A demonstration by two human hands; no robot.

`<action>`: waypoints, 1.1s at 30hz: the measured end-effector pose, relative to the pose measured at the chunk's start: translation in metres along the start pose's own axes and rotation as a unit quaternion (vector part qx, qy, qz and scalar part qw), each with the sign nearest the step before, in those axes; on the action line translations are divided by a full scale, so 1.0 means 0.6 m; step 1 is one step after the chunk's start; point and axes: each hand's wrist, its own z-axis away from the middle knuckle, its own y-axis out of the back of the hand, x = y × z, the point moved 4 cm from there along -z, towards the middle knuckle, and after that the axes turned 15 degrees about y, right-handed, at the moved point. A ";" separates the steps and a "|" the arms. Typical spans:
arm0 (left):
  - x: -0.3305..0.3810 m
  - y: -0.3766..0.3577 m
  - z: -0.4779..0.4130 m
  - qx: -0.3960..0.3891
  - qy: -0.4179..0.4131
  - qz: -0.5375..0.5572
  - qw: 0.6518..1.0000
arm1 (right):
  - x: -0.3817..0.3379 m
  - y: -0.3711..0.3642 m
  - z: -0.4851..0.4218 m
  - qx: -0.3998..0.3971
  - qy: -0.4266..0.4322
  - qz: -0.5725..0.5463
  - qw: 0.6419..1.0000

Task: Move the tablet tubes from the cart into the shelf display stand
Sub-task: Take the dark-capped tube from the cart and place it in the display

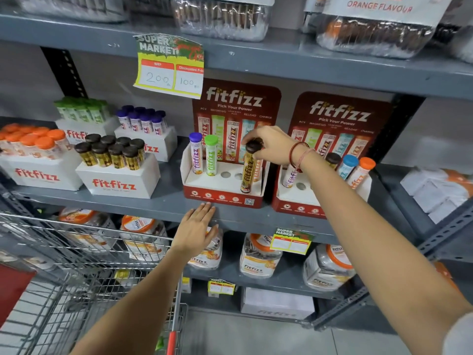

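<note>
Fingers (252, 139) of your right hand (271, 146) grasp the cap of the brown-capped tube (249, 170), upright in the display stand (222, 190); your left hand (195, 230) rests flat, released, against the shelf (158, 203) edge.

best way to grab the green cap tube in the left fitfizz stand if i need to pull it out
Grip the green-capped tube by its cap and upper body, coming from above and the front. It stands upright in a back-row hole of the left display stand, the backboard blocks the rear, and the purple-capped tube sits close on its left. Pinch front to back, then lift straight up.
</note>
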 end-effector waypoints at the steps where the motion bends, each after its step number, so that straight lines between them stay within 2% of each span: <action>1: -0.001 0.000 0.000 0.000 -0.003 -0.001 1.000 | 0.003 -0.001 -0.008 0.005 -0.001 -0.003 1.000; 9: -0.004 -0.002 0.002 0.000 -0.018 -0.011 1.000 | 0.017 -0.018 -0.064 0.066 0.000 -0.031 0.997; 17: -0.005 0.001 0.003 -0.010 -0.025 0.003 1.000 | 0.026 -0.036 -0.093 0.061 -0.008 -0.017 0.998; 24: -0.005 0.001 0.003 -0.017 -0.017 0.003 1.000 | 0.028 -0.068 -0.103 0.003 -0.016 -0.047 0.999; 33: -0.006 0.002 0.004 -0.014 -0.021 0.010 1.000 | 0.021 -0.077 -0.109 0.010 -0.015 -0.037 0.999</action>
